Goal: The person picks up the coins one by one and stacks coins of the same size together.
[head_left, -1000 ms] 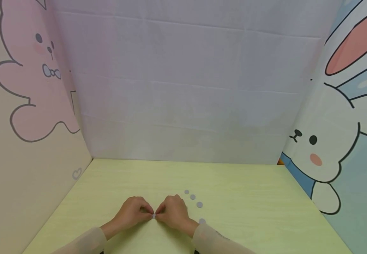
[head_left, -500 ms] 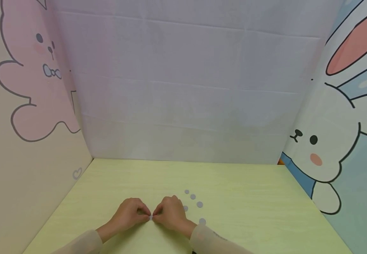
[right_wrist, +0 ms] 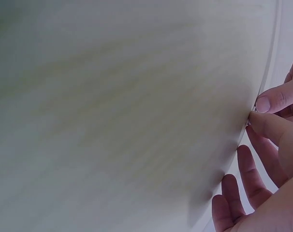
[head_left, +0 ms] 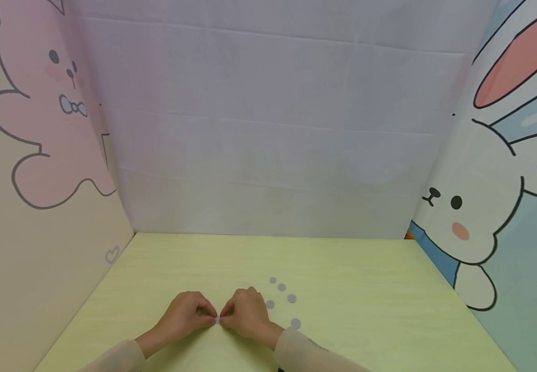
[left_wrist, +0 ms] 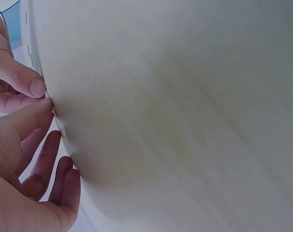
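Observation:
A small grey round disc point(head_left: 218, 320) lies at the meeting point of both hands, low in the head view. My left hand point(head_left: 186, 312) pinches its left edge between thumb and index finger. From the other side, my right hand point(head_left: 246, 313) pinches it the same way. Fingertips cover most of the disc. In the left wrist view the thumb and fingers of the left hand point(left_wrist: 28, 159) touch the tabletop beside the other hand's thumb. The right wrist view has the right hand point(right_wrist: 267, 154) down at the surface, its other fingers loosely bent.
Several more grey discs lie right of the hands, among them a near disc point(head_left: 295, 323), a disc point(head_left: 270, 305) close to the right hand and a far disc point(head_left: 272, 280). The pale yellow tabletop point(head_left: 366, 289) ends at a white back wall point(head_left: 268, 129).
Both hands have shifted a little left and nearer the body, with the disc between them. A disc beside the right hand, earlier almost covered, now shows. The other discs have stayed in place.

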### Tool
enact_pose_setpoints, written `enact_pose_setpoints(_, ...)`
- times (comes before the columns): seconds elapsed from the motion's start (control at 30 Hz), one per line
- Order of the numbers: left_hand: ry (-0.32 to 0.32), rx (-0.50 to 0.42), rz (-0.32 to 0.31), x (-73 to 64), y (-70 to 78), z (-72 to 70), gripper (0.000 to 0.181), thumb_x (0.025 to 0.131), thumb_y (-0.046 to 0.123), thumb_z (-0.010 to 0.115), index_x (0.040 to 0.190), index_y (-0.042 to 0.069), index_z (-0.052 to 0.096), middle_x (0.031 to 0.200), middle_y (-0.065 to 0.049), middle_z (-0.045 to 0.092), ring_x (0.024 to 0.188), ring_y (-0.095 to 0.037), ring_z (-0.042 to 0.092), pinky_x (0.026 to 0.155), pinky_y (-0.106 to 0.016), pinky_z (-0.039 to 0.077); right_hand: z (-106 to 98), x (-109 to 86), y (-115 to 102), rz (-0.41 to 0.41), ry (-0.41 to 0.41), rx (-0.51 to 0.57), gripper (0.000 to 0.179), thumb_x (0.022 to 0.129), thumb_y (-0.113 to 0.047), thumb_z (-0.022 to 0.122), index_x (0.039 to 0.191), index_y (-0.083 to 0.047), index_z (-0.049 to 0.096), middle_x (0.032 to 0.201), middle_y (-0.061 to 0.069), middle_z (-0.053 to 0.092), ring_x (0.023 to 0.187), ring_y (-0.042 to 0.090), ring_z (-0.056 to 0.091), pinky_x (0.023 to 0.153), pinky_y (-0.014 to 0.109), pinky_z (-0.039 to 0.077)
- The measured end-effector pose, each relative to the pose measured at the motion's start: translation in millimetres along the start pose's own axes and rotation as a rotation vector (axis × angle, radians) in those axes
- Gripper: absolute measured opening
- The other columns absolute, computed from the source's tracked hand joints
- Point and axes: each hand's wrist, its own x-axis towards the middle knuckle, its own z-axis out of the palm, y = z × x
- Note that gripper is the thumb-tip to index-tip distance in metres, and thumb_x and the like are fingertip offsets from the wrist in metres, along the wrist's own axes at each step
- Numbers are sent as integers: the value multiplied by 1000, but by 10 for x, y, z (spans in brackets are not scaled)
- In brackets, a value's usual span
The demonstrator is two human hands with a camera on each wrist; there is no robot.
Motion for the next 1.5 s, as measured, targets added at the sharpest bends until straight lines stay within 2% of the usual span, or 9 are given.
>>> enact_pose_setpoints(0.4,1,0,0,-30,-8,-9,12,82,24,94,84,29,83,86,20,72,84,-4,63,77,-27,46,45,14,6,-23,9,11,9,79,-25,94,77,-29,85,83,-17,73,78,2,48,76,26,39)
enact_pose_setpoints(0.73,7,29,-16,-54,-24,4,13,81,26,94,84,32,82,86,23,70,85,-3,62,77,-27,48,72,-1,-8,-8,-15,34,10,79,-24,94,77,-28,85,86,-17,73,79,2,46,78,27,39)
enact_pose_setpoints(0.9,5,43,-12,-56,-22,12,12,82,28,93,86,32,82,88,23,70,87,-4,62,79,-28,49,36,5,26,-42,-14,-6,8,79,-24,92,79,-28,85,84,-17,72,79,3,47,77,27,39)
enact_pose_setpoints(1.07,9,47,-16,-58,7,2,10,83,30,92,85,29,83,88,22,70,87,-6,62,79,-29,49,-114,22,132,-42,-37,-36,8,80,-25,91,87,-27,87,85,-15,69,81,6,47,75,26,38)
enact_pose_setpoints(1.27,2,54,-34,-66,24,-3,10,83,32,92,85,30,82,86,23,69,87,-6,62,80,-30,50,-400,-2,310,-27,-75,22,16,84,-26,91,99,-21,86,95,-7,72,86,9,52,75,24,42)
enact_pose_setpoints(1.5,5,48,-64,-83,21,11,12,83,33,93,83,33,81,85,24,68,86,-4,59,79,-29,49,-670,-104,567,-37,-87,59,28,87,-23,89,112,-13,83,104,5,72,90,17,58,75,28,48)
